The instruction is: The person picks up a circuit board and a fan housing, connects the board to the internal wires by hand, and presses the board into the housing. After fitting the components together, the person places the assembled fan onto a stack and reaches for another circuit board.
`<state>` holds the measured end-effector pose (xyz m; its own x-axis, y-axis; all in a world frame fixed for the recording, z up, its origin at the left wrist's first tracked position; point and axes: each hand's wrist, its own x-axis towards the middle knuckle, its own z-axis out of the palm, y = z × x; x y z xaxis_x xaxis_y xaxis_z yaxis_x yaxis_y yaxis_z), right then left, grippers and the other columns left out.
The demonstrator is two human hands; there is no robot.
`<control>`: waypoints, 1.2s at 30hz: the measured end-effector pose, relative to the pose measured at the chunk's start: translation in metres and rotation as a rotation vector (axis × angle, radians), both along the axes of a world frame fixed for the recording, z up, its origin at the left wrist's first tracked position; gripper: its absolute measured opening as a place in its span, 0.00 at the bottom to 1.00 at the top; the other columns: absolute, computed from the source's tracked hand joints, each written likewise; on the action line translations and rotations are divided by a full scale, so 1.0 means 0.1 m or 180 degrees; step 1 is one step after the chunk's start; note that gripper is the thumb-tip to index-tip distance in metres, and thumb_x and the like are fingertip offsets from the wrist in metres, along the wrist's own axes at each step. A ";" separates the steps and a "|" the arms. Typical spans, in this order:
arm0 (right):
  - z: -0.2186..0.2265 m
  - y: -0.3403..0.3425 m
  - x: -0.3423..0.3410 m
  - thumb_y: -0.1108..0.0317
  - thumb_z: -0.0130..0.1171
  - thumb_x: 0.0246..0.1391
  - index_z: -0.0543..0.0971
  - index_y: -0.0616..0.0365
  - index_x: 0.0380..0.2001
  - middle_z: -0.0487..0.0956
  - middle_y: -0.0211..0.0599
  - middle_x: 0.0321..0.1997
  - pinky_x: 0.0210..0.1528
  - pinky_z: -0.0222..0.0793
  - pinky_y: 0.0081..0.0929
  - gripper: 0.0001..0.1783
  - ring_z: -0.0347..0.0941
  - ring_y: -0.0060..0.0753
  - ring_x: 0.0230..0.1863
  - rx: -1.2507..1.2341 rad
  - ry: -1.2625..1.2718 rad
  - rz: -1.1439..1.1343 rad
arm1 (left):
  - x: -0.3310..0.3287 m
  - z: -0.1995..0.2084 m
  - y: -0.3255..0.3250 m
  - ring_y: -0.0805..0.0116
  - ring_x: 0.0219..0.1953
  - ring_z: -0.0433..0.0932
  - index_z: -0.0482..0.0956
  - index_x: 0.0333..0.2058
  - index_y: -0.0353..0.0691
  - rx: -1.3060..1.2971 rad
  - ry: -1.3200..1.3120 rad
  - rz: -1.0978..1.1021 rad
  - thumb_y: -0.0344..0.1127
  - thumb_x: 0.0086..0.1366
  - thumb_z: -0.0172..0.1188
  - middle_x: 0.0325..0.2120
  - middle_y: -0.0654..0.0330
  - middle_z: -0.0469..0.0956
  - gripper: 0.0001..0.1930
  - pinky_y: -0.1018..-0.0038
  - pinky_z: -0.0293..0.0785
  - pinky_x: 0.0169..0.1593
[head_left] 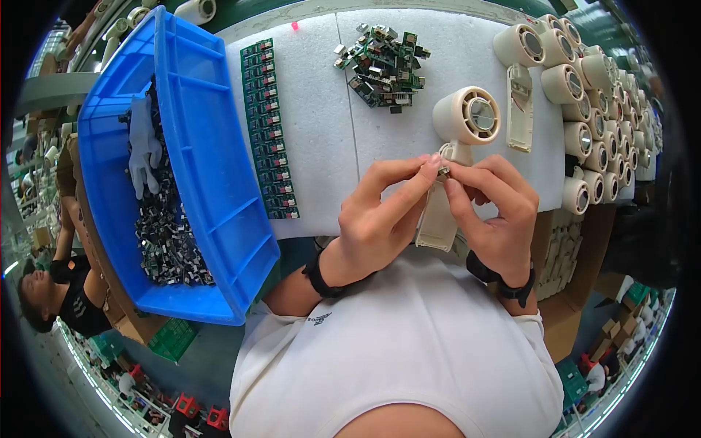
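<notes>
Fan (467,117), cream-coloured, is set here over the near part of the white foam sheet (318,102), its handle (440,219) pointed toward the body; and just below its neck a small metallic part (443,171) is being pinched, by thumb and forefinger of the left hand (380,215) and likewise of the right hand (500,208), probably so that it is steadied from both sides; a heap of circuit boards (383,69) is placed beyond, apparently within reach; a strip of boards (270,131) is lined up leftward, perhaps for orderly picking; loose parts are contained by the blue bin (212,146); other fans (599,109) are massed rightward, seemingly out of the arms' way; dark print is borne by the white shirt (394,358), too small to be read surely; no label can be made out on the fan.
</notes>
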<state>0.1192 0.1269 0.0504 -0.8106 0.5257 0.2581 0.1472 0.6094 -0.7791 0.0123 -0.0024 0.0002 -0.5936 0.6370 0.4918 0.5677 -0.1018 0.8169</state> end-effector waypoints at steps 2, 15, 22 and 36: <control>-0.04 0.00 0.01 0.79 0.70 0.47 0.87 0.59 0.39 0.76 0.29 0.25 0.24 0.66 0.22 0.13 0.70 0.22 0.23 -0.0013 0.0057 0.0002 | 0.02 -0.06 0.01 0.60 0.41 0.85 0.84 0.49 0.33 0.0157 0.0291 0.0058 0.13 0.54 0.67 0.43 0.50 0.81 0.22 0.72 0.84 0.40; -0.14 -0.02 0.06 0.81 0.71 0.48 0.87 0.61 0.41 0.77 0.30 0.28 0.24 0.62 0.19 0.15 0.66 0.19 0.23 -0.0124 0.0136 -0.0093 | 0.02 -0.01 0.02 0.56 0.42 0.84 0.85 0.47 0.33 -0.0189 0.0612 0.0146 0.14 0.51 0.68 0.45 0.49 0.80 0.22 0.69 0.84 0.44; 0.23 0.42 -0.21 0.80 0.72 0.46 0.81 0.59 0.54 0.80 0.40 0.46 0.42 0.73 0.28 0.29 0.76 0.36 0.41 0.1221 -0.0277 0.0423 | -0.30 0.18 0.11 0.50 0.54 0.77 0.82 0.53 0.40 -0.0350 0.0129 0.0635 0.21 0.57 0.67 0.50 0.50 0.78 0.23 0.59 0.76 0.55; 0.41 2.04 -2.77 0.61 0.70 0.57 0.75 0.58 0.62 0.82 0.37 0.53 0.49 0.75 0.23 0.31 0.79 0.24 0.46 0.0631 -0.0771 0.1564 | -0.43 0.05 0.09 0.53 0.50 0.79 0.81 0.51 0.42 -0.0281 -0.0075 0.1230 0.27 0.59 0.69 0.48 0.54 0.78 0.20 0.63 0.76 0.54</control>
<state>-0.1574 0.3310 0.0914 -0.9954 0.0334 0.0901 -0.0301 0.7819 -0.6227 -0.0308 0.0063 0.0051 -0.8083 0.4038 0.4285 0.5313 0.1868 0.8263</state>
